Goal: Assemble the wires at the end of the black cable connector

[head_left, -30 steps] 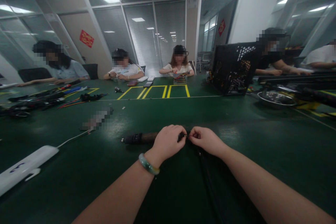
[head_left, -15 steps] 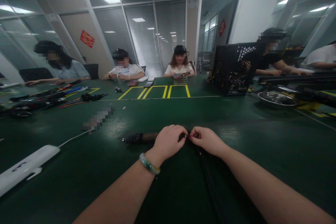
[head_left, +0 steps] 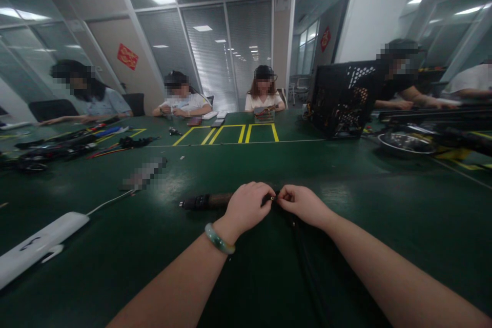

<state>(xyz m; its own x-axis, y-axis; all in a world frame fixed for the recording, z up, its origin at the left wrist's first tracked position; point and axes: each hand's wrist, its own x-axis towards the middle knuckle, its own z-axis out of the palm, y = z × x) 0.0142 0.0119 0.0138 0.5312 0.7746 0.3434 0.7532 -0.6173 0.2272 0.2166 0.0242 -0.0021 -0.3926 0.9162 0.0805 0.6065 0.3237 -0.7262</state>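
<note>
A dark, rod-shaped tool with a ribbed black collar, a brownish body and a metal tip pointing left lies across the table. My left hand is closed over its right-hand part, thumb and index finger pinching a small black piece with a shiny spot at its end. Almost touching that hand, my right hand has its fingertips pressed together at the same spot; what they pinch is too small to make out. A black cable runs from below my right hand toward the table's near edge.
On the left lies a white power strip with a thin cord. Bundled black cables are farther back. A black computer case stands at the right, beside a round metal dish. Several people sit around the green table.
Both hands keep nearly the same place and grip. Only slight fingertip movement shows at the point between them, and the shiny spot there is a little clearer.
</note>
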